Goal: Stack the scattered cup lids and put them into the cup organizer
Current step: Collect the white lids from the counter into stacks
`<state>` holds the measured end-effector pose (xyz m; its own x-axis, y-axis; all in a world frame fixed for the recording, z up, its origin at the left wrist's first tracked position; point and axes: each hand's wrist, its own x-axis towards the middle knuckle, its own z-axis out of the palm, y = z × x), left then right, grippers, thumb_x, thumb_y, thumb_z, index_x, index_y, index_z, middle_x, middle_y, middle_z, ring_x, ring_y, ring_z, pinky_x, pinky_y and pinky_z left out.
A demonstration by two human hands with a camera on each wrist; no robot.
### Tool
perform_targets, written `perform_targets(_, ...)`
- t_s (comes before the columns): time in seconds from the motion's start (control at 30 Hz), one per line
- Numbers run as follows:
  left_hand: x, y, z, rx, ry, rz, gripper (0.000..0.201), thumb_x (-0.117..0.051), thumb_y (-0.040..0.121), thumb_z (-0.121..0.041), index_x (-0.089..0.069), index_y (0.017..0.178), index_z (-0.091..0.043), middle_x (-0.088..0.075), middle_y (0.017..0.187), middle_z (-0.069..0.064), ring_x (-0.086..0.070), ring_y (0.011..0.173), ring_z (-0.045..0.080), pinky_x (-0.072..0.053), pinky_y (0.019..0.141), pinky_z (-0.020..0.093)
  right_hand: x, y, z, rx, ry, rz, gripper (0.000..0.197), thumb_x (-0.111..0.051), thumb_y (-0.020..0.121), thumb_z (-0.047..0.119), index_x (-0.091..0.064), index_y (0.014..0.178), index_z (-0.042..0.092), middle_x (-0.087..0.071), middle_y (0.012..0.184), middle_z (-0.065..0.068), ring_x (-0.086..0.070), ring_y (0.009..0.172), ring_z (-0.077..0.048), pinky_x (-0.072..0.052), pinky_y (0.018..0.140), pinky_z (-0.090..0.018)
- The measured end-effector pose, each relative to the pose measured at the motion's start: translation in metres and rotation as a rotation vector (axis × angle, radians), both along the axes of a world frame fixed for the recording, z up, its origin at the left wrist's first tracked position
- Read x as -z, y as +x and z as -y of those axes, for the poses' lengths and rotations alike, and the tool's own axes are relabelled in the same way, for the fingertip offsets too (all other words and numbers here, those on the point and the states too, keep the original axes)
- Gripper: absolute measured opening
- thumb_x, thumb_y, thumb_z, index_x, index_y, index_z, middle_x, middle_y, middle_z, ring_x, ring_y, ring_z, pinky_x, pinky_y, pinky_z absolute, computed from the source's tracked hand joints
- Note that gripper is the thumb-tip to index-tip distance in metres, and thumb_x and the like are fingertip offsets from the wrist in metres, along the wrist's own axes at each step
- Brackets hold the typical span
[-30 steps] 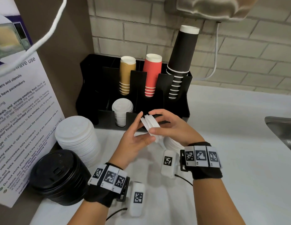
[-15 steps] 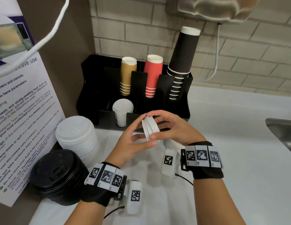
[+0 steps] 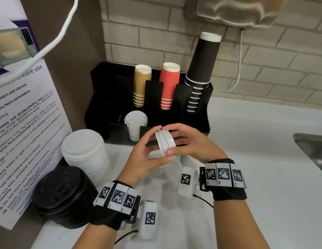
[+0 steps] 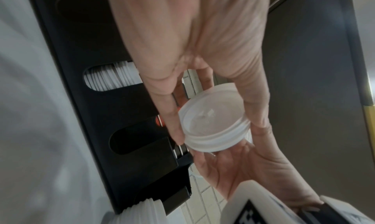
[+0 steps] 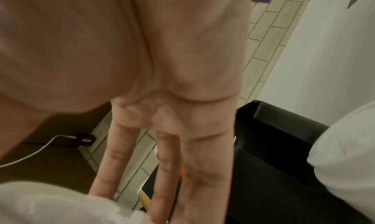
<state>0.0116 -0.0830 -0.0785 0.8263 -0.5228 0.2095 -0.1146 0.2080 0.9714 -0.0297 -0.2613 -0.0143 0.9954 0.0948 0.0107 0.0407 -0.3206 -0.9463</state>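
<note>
- Both hands held a small stack of white lids [image 3: 164, 141] on edge, above the counter [image 3: 255, 168], just in front of the organizer [image 3: 106, 97].
- The left hand [image 3: 145, 159] gripped the lids from 9 o'clock, forefinger on the top rim, thumb under.
- The right hand [image 3: 194, 144] gripped them from 3 o'clock, fingers curled round the rim.
- More lids [image 3: 136, 125] sat in the organizer's front slot, at 11 o'clock from the hands.
- A tall white stack [image 3: 84, 151] and a black stack [image 3: 64, 196] stood at 8 o'clock.
</note>
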Motion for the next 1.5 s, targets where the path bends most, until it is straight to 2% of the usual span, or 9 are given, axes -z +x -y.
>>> perform_targets(0.23, 0.000, 0.001, 0.002, -0.020, 0.030, -0.005, 0.089, -0.086, 0.061, -0.023, -0.045, 0.139, -0.037, -0.054, 0.135, -0.005, -0.058, 0.119, 0.009, -0.053, 0.097, 0.042, -0.001, 0.000, -0.004, 0.021, -0.061, 0.006, 0.061, -0.087, 0.066, 0.016, -0.061, 0.119, 0.027, -0.067, 0.110, -0.001, -0.065, 0.102, -0.013, -0.054, 0.092, -0.031)
perform_targets(0.43, 0.001, 0.004, 0.001, -0.094, -0.053, 0.003, 0.095, -0.085, 0.058, -0.025, -0.039, 0.138, -0.046, -0.052, 0.136, -0.011, -0.057, 0.118, 0.002, -0.053, 0.086, 0.021, -0.012, 0.014, -0.019, 0.017, -0.204, 0.063, 0.058, -0.087, 0.065, 0.019, -0.061, 0.116, 0.031, -0.065, 0.105, 0.007, -0.064, 0.095, -0.005, -0.055, 0.084, -0.022)
perform_targets(0.53, 0.002, 0.005, 0.000, -0.222, -0.066, -0.082, 0.098, -0.084, 0.055, -0.038, -0.032, 0.138, -0.049, -0.046, 0.139, -0.015, -0.056, 0.120, 0.002, -0.052, 0.089, 0.021, -0.029, 0.039, -0.027, 0.001, -0.326, 0.153, 0.059, -0.087, 0.064, 0.022, -0.061, 0.117, 0.027, -0.063, 0.106, 0.008, -0.062, 0.095, -0.004, -0.052, 0.082, -0.017)
perform_targets(0.67, 0.010, 0.007, -0.001, -0.372, 0.068, -0.224, 0.050, -0.074, 0.084, -0.021, -0.052, 0.129, -0.025, -0.049, 0.131, 0.003, -0.061, 0.103, 0.013, -0.053, 0.088, 0.030, -0.038, 0.095, -0.041, 0.107, -0.569, 0.319, 0.066, -0.085, 0.062, 0.022, -0.053, 0.120, 0.017, -0.058, 0.110, -0.004, -0.055, 0.100, -0.020, -0.048, 0.080, -0.029)
perform_targets(0.77, 0.016, 0.007, -0.003, -0.372, 0.139, -0.241, 0.029, -0.067, 0.089, -0.013, -0.058, 0.116, -0.020, -0.053, 0.120, 0.005, -0.061, 0.094, 0.015, -0.053, 0.083, 0.029, -0.031, 0.131, -0.056, 0.076, -0.791, 0.258, 0.070, -0.082, 0.064, 0.019, -0.047, 0.124, 0.015, -0.050, 0.115, -0.010, -0.051, 0.104, -0.028, -0.045, 0.080, -0.035)
perform_targets(0.97, 0.021, 0.008, -0.011, -0.384, 0.171, -0.240, 0.026, -0.065, 0.090, -0.010, -0.060, 0.113, -0.019, -0.053, 0.106, -0.002, -0.059, 0.086, 0.015, -0.050, 0.077, 0.024, -0.006, 0.159, -0.072, -0.054, -1.041, 0.177, 0.067, -0.076, 0.069, 0.011, -0.045, 0.128, 0.012, -0.047, 0.124, -0.014, -0.048, 0.111, -0.034, -0.047, 0.088, -0.046)
perform_targets(1.17, 0.022, 0.011, -0.015, -0.395, 0.185, -0.261, 0.023, -0.066, 0.090, -0.012, -0.061, 0.109, -0.024, -0.055, 0.108, -0.001, -0.060, 0.090, 0.019, -0.051, 0.090, 0.036, 0.006, 0.158, -0.074, -0.110, -1.084, 0.140, 0.073, -0.080, 0.068, 0.020, -0.042, 0.130, 0.013, -0.045, 0.123, -0.013, -0.047, 0.112, -0.032, -0.048, 0.088, -0.044)
perform_targets(1.27, 0.021, 0.012, -0.012, -0.387, 0.174, -0.258, 0.023, -0.065, 0.090, -0.011, -0.061, 0.109, -0.023, -0.056, 0.109, 0.000, -0.060, 0.093, 0.018, -0.052, 0.091, 0.036, 0.012, 0.156, -0.076, -0.080, -1.216, 0.169, 0.080, -0.081, 0.068, 0.023, -0.038, 0.134, 0.015, -0.038, 0.133, -0.012, -0.040, 0.120, -0.031, -0.046, 0.091, -0.043)
perform_targets(1.5, 0.021, 0.014, -0.008, -0.374, 0.171, -0.264, 0.025, -0.063, 0.090, -0.010, -0.061, 0.114, -0.018, -0.058, 0.114, 0.005, -0.059, 0.092, 0.014, -0.052, 0.087, 0.033, 0.017, 0.153, -0.078, -0.015, -1.284, 0.220, 0.065, -0.075, 0.077, 0.025, -0.041, 0.131, 0.010, -0.037, 0.134, -0.012, -0.039, 0.122, -0.031, -0.043, 0.092, -0.040)
